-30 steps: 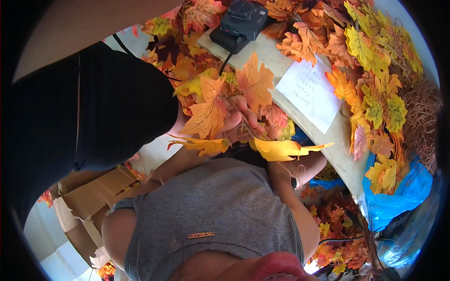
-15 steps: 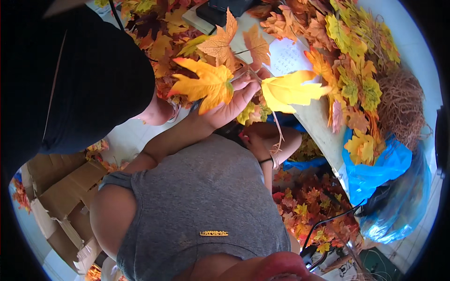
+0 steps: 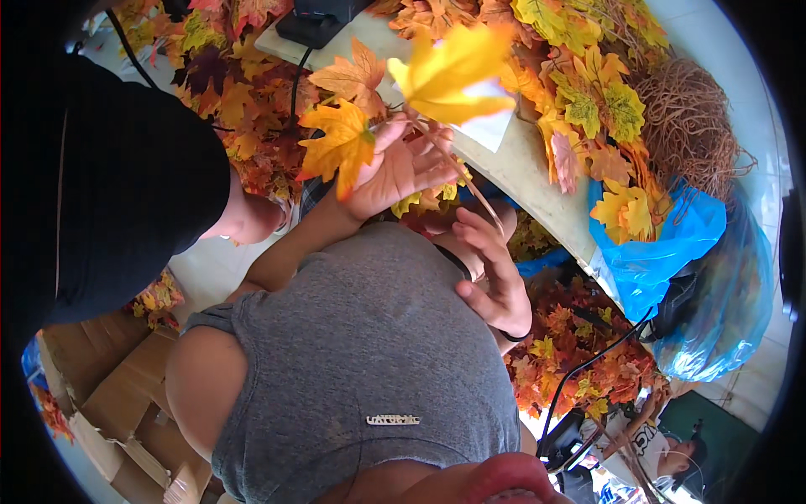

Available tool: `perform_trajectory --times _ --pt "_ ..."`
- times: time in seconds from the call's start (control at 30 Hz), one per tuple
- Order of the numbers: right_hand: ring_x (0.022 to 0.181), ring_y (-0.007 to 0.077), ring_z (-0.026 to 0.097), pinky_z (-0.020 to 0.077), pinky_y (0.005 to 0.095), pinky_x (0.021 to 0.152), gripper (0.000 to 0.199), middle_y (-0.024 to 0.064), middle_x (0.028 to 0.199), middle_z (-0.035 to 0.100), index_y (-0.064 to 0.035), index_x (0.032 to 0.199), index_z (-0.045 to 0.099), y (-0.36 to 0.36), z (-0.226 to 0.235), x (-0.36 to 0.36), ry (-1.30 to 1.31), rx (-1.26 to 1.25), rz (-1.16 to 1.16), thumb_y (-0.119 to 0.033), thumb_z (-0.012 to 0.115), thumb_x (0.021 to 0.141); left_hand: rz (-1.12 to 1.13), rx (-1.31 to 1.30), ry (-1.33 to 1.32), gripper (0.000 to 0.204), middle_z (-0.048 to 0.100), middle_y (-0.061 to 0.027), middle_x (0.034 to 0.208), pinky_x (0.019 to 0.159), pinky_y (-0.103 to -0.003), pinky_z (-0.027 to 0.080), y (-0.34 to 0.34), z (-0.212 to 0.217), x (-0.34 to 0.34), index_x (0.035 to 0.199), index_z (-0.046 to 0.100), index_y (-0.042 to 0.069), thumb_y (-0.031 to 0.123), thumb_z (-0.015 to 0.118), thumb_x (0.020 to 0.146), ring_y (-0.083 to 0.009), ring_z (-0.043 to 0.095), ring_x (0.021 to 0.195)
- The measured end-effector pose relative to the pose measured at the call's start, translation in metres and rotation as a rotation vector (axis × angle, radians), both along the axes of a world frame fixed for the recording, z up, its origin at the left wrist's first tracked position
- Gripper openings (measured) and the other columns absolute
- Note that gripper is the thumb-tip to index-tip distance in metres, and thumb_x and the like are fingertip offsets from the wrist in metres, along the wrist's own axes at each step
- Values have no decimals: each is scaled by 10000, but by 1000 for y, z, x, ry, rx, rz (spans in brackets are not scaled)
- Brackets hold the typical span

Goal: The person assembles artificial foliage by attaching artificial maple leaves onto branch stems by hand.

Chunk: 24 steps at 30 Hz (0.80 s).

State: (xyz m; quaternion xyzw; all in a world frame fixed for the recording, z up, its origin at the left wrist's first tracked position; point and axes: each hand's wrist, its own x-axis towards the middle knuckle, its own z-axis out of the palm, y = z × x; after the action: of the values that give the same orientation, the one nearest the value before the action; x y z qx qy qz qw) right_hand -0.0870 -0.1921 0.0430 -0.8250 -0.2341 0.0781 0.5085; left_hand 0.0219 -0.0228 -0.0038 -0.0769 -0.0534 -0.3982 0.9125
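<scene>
My left hand (image 3: 393,172) pinches the brown stem of an artificial maple leaf spray (image 3: 460,168) above my lap, its palm turned up. The spray carries a bright yellow leaf (image 3: 453,76), an orange-yellow leaf (image 3: 337,141) beside my left fingers, and a paler orange leaf (image 3: 353,77) behind. The stem slants down to the right. By its lower end is my right hand (image 3: 497,281), its fingers apart and holding nothing; whether a fingertip touches the stem is hard to tell.
A pale tabletop (image 3: 537,181) bears loose leaves, a black device (image 3: 323,21) and a heap of brown stems (image 3: 688,118). Blue plastic bags (image 3: 663,244) hang at its right edge. A person in black (image 3: 134,185) is close on my left, near open cardboard boxes (image 3: 126,378).
My right hand has come up from my lap and opened beside the stem. The spray has turned, its yellow leaf swinging up and left. My left hand has shifted slightly left.
</scene>
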Motion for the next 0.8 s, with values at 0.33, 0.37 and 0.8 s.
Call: perform_trajectory --times 0.33,0.37,0.8 --pt "718 119 461 372 235 639 252 88 814 491 18 883 448 23 -9 39 -113 183 -493 -153 503 707 18 311 -103 325 437 -146 924 800 -344 369 -5 5 9 992 344 -20 207 400 766 -233 446 878" --pt "687 131 486 391 223 592 217 99 793 497 18 877 455 33 -5 38 195 405 -543 -107 506 707 -56 349 -141 340 442 -123 935 777 -290 383 -4 8 11 997 350 -21 203 429 754 -205 446 882" --pt "490 144 512 390 203 458 115 84 586 527 -6 761 536 26 -14 55 -332 139 -375 -46 543 653 51 828 -567 372 451 -98 935 663 -227 415 9 35 4 1020 353 0 198 474 729 -151 482 807"
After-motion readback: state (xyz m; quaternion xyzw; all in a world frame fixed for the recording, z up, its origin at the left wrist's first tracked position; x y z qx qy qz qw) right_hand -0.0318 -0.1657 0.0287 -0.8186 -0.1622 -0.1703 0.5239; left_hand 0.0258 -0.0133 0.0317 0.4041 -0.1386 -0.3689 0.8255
